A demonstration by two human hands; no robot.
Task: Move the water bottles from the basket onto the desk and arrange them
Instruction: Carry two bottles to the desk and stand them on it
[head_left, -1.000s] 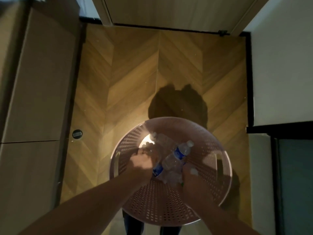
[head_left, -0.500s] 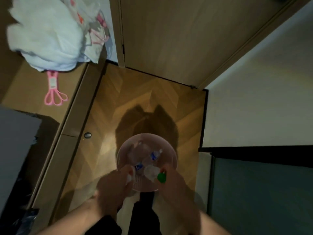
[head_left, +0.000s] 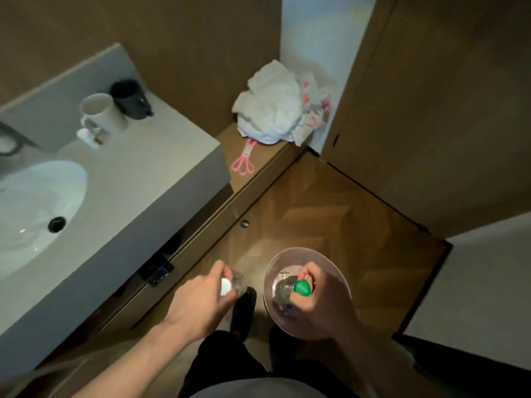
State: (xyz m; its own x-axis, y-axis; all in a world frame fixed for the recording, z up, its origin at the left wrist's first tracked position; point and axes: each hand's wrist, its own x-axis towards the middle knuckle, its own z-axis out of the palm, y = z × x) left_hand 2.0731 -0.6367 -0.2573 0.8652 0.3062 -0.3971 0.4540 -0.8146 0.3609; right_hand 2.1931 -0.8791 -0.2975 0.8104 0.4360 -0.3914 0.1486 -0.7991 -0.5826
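While both arms reach in from the bottom of the frame, each hand has a bottle. Left hand [head_left: 201, 300], lower centre: fingers curled round a clear bottle with a white cap [head_left: 226, 286], held over the wood floor [head_left: 330, 219]. Right hand [head_left: 319, 303], just right of it: fingers wrapped round a clear bottle with a green cap [head_left: 301, 288], directly above the round pink basket [head_left: 333, 268] on the floor. More bottles in the basket, blurred. Grey counter [head_left: 138, 179] with white sink [head_left: 34, 208] fills the left; white mug [head_left: 102, 114] and dark cup [head_left: 130, 99] upper left.
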